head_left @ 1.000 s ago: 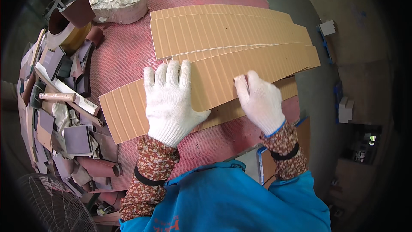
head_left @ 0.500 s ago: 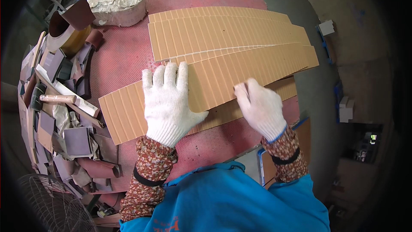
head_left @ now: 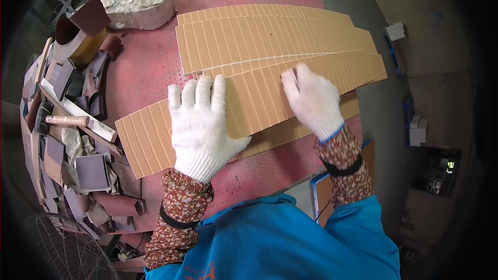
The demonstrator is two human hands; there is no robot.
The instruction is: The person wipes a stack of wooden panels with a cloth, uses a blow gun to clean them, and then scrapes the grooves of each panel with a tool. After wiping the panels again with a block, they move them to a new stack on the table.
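A long tan panel with ribbed grooves [head_left: 259,96] lies aslant across the red table, overlapping other panels of the same kind. My left hand [head_left: 197,114], in a white knit glove, rests flat on it with the fingers stretched toward its far edge. On the panel's right half my right hand [head_left: 314,98], gloved too, is closed, thumb against fingers. A dark reddish-brown edge of a small piece of sandpaper [head_left: 295,74] shows between them; the rest is hidden. Beyond lies a similar ribbed panel [head_left: 275,33], and part of another [head_left: 280,137] shows beneath on the near side.
Sandpaper sheets and scraps [head_left: 93,171] crowd the table's left side with a wooden-handled hammer [head_left: 67,120]. A tape roll [head_left: 78,46] and a pale wrapped block [head_left: 139,4] stand at the far left. A wire fan guard [head_left: 67,249] is at lower left; the red textured tabletop [head_left: 140,72] shows between.
My right hand has moved away from me over the panel, from its near edge toward its far edge, still closed. My left hand stays pressed flat in place.
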